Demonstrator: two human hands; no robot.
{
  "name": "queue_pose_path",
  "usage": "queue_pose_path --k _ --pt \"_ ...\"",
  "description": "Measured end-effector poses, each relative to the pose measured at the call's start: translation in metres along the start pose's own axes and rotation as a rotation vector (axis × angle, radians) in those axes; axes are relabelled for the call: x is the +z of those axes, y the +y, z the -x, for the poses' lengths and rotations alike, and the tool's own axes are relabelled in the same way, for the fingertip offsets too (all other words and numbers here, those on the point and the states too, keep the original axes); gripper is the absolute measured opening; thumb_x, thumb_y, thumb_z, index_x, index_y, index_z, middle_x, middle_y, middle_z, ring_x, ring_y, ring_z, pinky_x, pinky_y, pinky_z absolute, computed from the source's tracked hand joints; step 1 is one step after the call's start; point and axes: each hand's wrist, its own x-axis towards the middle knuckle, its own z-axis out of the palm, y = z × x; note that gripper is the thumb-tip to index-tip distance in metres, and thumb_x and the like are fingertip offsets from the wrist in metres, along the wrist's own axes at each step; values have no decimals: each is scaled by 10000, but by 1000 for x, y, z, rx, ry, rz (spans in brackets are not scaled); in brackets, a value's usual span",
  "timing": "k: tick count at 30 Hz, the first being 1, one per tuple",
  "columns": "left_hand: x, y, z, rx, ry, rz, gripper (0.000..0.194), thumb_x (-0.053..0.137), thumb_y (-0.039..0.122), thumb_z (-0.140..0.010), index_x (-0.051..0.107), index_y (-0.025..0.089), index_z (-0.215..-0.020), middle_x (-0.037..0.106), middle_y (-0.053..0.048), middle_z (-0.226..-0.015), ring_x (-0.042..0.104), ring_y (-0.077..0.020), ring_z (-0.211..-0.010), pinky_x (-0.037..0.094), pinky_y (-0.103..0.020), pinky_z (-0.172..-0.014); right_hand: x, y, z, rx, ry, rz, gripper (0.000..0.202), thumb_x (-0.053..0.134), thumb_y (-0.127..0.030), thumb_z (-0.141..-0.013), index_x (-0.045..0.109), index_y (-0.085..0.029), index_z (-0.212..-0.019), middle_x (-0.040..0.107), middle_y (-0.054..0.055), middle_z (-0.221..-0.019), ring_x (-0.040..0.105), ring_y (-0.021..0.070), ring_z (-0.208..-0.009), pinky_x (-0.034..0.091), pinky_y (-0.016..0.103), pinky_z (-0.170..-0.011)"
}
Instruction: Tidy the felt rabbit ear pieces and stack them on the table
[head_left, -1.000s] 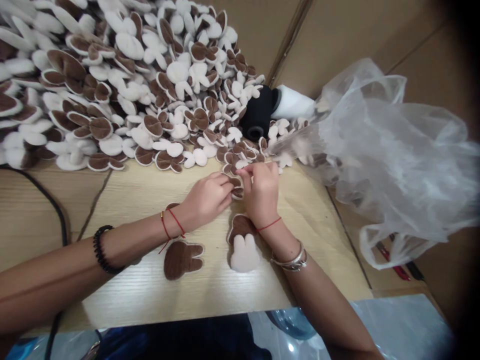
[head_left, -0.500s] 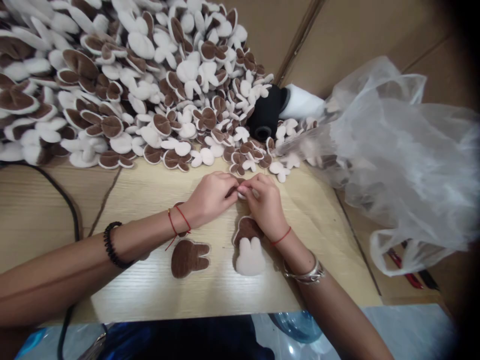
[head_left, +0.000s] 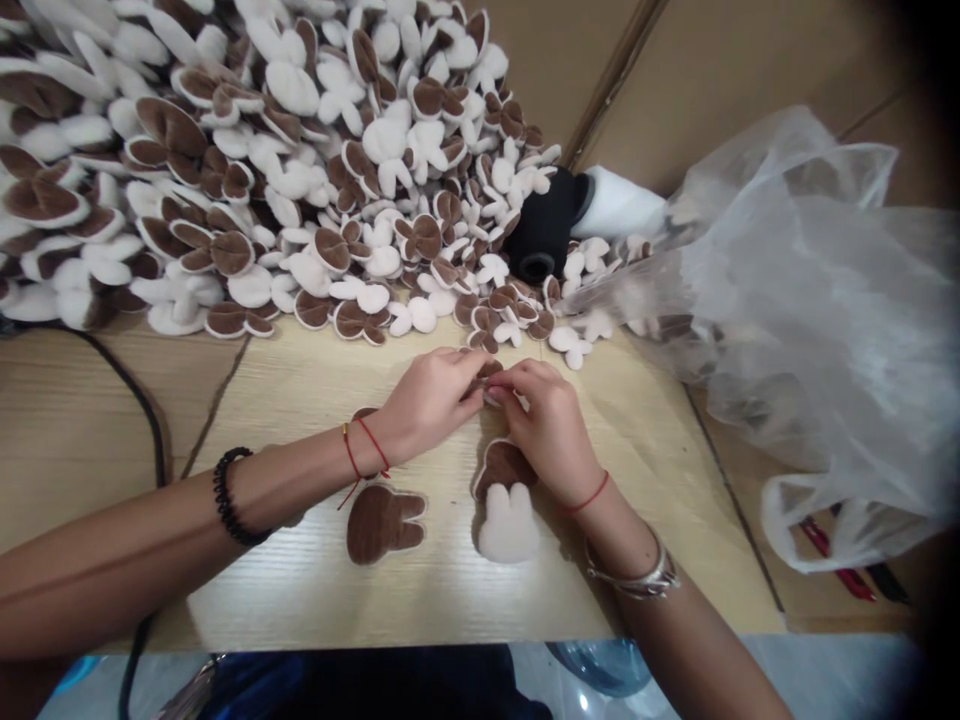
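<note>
My left hand (head_left: 429,405) and my right hand (head_left: 553,425) meet over the middle of the board. Both pinch a small brown-and-white plush piece (head_left: 492,368), mostly covered by the fingers. Below the left wrist lies a rabbit-head-shaped plush piece (head_left: 381,525), brown side up. Another brown piece (head_left: 365,412) is partly hidden behind that wrist. Under my right palm a white rabbit-head piece (head_left: 508,528) overlaps a brown one (head_left: 504,466).
A big heap of brown and white plush pieces (head_left: 292,180) fills the back left. Behind the hands stand a black thread cone (head_left: 538,230) and a white cone (head_left: 619,205). A clear plastic bag (head_left: 817,300) lies right, near red-handled tools (head_left: 840,565). A black cable (head_left: 142,395) runs left.
The whole view has shifted slightly, so things appear a little lower and to the right. My right hand has drawn slightly rightward; both hands still pinch the plush piece.
</note>
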Motion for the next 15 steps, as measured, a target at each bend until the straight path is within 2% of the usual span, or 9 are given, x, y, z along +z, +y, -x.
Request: queue_pose_path --k 4,12,15 --pt "1 -3 0 80 -20 -41 100 564 163 -834 645 147 -889 668 -42 -816 606 -182 -778 472 -292 -723 2 0 1 -19 18 35 173 519 -115 -846 677 -162 -792 606 71 -761 541 215 -776 450 352 -728" --pt "2 -1 -4 43 -81 -192 139 527 186 -840 644 111 -840 660 -78 -812 586 -213 -795 466 -321 -729 2 -5 3 -34 85 162 147 515 -192 -877 657 -159 -862 593 87 -815 513 234 -816 435 371 -760" --pt "1 -2 -6 10 -58 -191 143 514 186 -833 633 117 -792 657 -77 -790 581 -214 -775 460 -327 -722 -2 -12 4 -2 89 246 153 514 -211 -878 634 -157 -800 578 95 -785 501 245 -799 418 380 -745"
